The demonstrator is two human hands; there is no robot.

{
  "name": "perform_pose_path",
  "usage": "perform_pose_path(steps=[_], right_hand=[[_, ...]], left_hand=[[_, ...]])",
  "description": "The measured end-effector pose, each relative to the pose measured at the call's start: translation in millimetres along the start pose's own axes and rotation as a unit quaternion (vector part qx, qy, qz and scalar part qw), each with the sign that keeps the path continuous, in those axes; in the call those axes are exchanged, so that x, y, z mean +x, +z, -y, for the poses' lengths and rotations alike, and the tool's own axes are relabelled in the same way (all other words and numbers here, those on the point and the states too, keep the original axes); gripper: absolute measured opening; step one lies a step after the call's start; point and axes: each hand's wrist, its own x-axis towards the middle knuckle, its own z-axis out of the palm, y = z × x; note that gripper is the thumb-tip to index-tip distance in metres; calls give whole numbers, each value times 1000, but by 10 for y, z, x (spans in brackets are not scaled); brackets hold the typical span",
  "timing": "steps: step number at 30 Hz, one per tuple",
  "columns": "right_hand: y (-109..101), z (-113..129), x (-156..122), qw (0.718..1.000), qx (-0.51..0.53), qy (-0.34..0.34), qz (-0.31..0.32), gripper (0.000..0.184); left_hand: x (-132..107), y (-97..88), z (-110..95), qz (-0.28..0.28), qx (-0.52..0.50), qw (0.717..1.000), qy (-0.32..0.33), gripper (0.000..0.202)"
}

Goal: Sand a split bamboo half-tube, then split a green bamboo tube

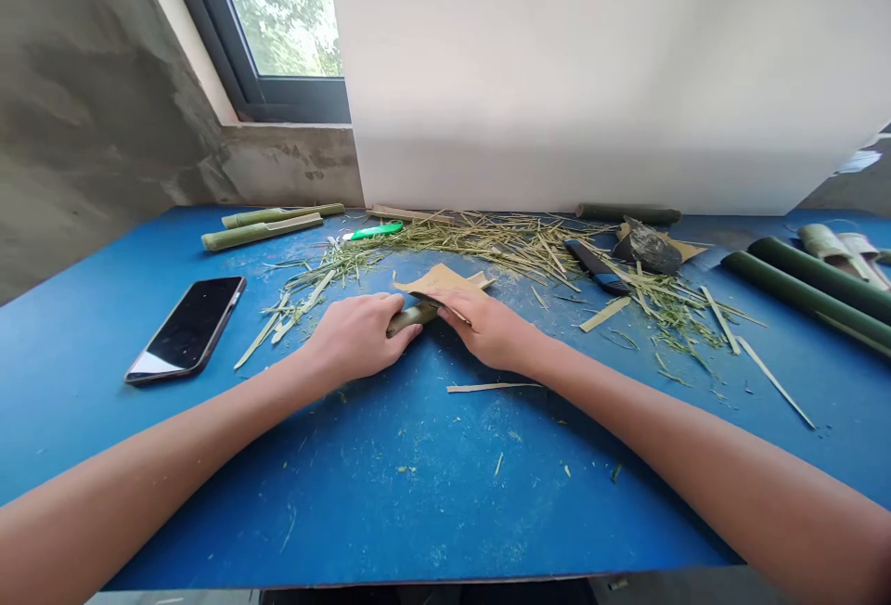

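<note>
My left hand (358, 334) is wrapped round the near end of a short bamboo piece (413, 316) above the blue table. A tan sheet of sandpaper (440, 278) lies over the bamboo, its dark side showing at a curled edge. My right hand (493, 327) grips this sheet and presses it onto the bamboo; the palm hides part of both. The bamboo's far end sticks out beyond the sheet. Just below my right hand, a thin bamboo strip (493, 387) rests on the table.
Shavings (480, 241) spread along the back of the blue table (418, 494). Among them are a green utility knife (376, 231), a dark-handled knife (596, 266) and a stone (647, 247). A phone (187, 327) lies left; split bamboo (263, 232) sits behind it. Bamboo tubes (811, 294) lie right.
</note>
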Motion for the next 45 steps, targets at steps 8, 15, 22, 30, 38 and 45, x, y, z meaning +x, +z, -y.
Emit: perform_pose_path(steps=[8, 15, 22, 30, 38, 45], right_hand=[[-41, -138, -75, 997, -41, 63, -14, 44], [-206, -243, -63, 992, -80, 96, -19, 41], [27, -16, -36, 998, -40, -26, 35, 54], [-433, -278, -77, 974, -195, 81, 83, 43], [-269, -36, -55, 993, -107, 1, 53, 36], [-669, -532, -210, 988, -89, 47, 114, 64]], left_hand=[[0, 12, 38, -9, 2, 1000, 9, 42], [7, 29, 41, -6, 3, 1000, -1, 43], [41, 19, 70, -6, 2, 1000, 2, 41], [20, -10, 55, -5, 26, 999, 17, 40], [-7, 11, 30, -16, 21, 999, 32, 37], [9, -4, 91, 0, 10, 1000, 29, 38]])
